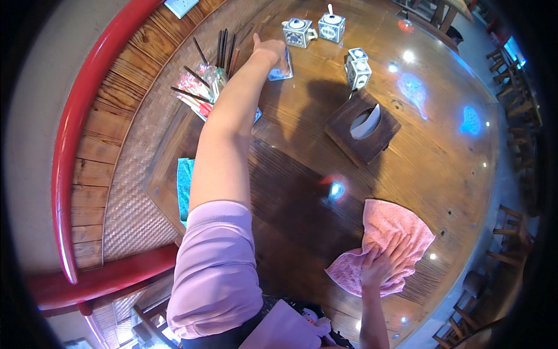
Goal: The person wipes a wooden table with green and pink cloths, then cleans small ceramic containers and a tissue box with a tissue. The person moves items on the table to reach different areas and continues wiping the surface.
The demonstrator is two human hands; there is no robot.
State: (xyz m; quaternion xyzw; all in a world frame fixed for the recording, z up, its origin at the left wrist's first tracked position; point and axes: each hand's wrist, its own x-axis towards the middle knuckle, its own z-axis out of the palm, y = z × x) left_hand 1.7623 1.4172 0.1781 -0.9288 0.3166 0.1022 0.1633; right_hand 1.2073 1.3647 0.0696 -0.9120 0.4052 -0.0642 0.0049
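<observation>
My left hand (271, 51) is stretched to the far side of the wooden table (301, 192). Its fingers bend down over a blue-and-white ceramic piece (281, 75), with the thumb held out to the left. The hand covers much of that piece, so whether I grip it cannot be seen. My right hand (384, 264) lies with fingers spread on a pink terry cloth (388, 218), pressing it to the tabletop near the right front. Under my left forearm, a turquoise cloth (185, 183) shows in part.
Beyond my left hand stand a lidded ceramic pot (298, 34) and a ceramic jar with a spoon (331, 29). Two small ceramic shakers (358, 72) are near a wooden tissue box (364, 126). Chopsticks and wrapped packets (198, 85) sit left; a red rail (65, 174) borders that side.
</observation>
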